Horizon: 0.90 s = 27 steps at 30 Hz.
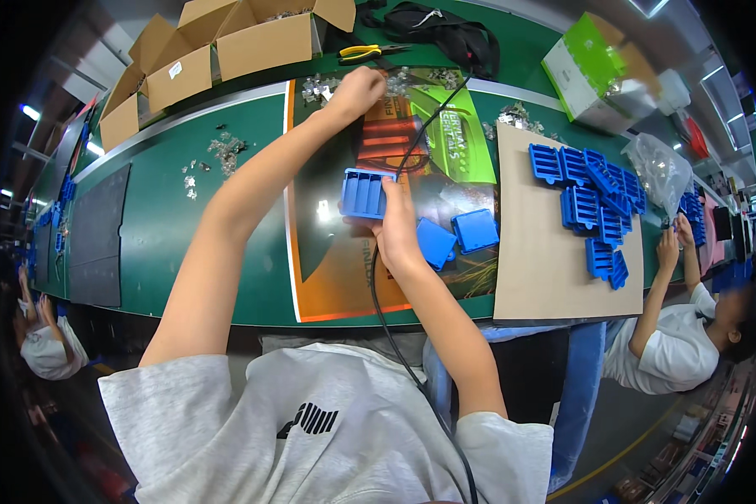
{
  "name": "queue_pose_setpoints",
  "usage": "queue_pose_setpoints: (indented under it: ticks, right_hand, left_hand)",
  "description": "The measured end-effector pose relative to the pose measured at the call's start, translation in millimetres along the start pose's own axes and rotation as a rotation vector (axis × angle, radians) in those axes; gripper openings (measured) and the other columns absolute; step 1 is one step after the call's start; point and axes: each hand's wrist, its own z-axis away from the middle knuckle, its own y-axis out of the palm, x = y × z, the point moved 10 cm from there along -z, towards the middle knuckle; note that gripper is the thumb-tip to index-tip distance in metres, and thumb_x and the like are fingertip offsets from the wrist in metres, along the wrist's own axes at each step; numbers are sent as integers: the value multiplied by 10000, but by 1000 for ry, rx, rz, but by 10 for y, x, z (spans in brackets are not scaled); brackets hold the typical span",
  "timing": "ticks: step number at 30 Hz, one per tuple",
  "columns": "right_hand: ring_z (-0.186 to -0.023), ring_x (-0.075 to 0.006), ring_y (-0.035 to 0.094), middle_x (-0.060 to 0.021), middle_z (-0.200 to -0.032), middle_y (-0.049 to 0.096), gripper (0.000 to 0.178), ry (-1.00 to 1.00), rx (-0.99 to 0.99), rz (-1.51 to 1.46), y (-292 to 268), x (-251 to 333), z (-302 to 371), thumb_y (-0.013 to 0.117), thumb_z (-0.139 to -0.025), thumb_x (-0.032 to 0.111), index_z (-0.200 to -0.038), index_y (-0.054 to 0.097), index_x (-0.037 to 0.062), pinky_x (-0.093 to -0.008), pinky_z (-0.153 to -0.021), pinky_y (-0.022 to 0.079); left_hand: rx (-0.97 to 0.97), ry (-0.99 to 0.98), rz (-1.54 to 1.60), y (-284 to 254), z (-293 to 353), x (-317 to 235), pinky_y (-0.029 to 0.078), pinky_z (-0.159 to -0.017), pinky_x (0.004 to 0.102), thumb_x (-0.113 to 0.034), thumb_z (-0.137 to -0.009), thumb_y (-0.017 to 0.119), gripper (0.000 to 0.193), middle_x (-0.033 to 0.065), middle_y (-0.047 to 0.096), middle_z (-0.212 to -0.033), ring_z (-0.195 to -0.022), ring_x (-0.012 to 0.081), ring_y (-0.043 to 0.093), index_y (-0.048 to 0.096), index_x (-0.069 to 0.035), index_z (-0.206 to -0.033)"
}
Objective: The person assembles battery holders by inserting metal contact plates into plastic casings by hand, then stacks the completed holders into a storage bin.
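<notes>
My right hand (397, 225) grips a blue slotted plastic case (364, 193), its open side with several parallel compartments facing up. The thumb lies along the case's right edge. Farther off, my left hand (361, 91) reaches over the glossy printed mat with its fingers curled together; whatever they may pinch is hidden. Small metal pieces (317, 87) lie in a heap beside that hand. To the right of the held case, blue cases (476, 230) rest on the mat, smooth side up. A black cable (384, 312) passes beneath my right hand.
Cardboard boxes (179, 77) stand at the far left, near yellow-handled pliers (359, 55). More blue slotted cases (592, 206) are piled on a brown board (525, 252) to the right. Loose metal pieces (227, 149) lie at left. A co-worker (676, 344) sits at right.
</notes>
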Motion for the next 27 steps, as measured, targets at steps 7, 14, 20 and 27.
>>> queue_pose_setpoints:
  ticks: [7,14,20,27]
  right_hand:
    - [-909,-286,647,-161,-1035,628,460,-153,-131,-115,-309,62,-168,362,-953,377,-1152,503,-13,-384,-728,543]
    - [-887,-271,634,-163,-1023,624,476,-67,-23,29,14,75,-40,336,-964,395,-1124,517,-15,-387,-776,516]
    - [-823,-257,642,-157,-949,629,472,-57,-26,79,66,-6,23,333,-987,402,-1091,517,-20,-367,-690,541]
    - [-790,-235,636,-151,-934,625,461,-106,-47,162,85,68,49,326,-998,390,-1079,512,-23,-356,-687,540]
  left_hand:
    - [144,-466,801,-450,1274,-223,468,-568,217,-194,-963,472,175,46,572,-800,-697,94,561,502,-22,-957]
    - [374,-554,894,-339,2006,-545,467,-650,247,-164,-933,549,156,36,600,-813,-719,93,555,544,-8,-940]
    - [304,-560,1096,-363,2087,-542,449,-643,229,-192,-933,561,183,21,607,-791,-711,83,543,562,-9,-931]
    - [318,-686,1272,-294,2151,-513,440,-613,204,-260,-933,575,230,11,602,-766,-682,68,537,588,-30,-940]
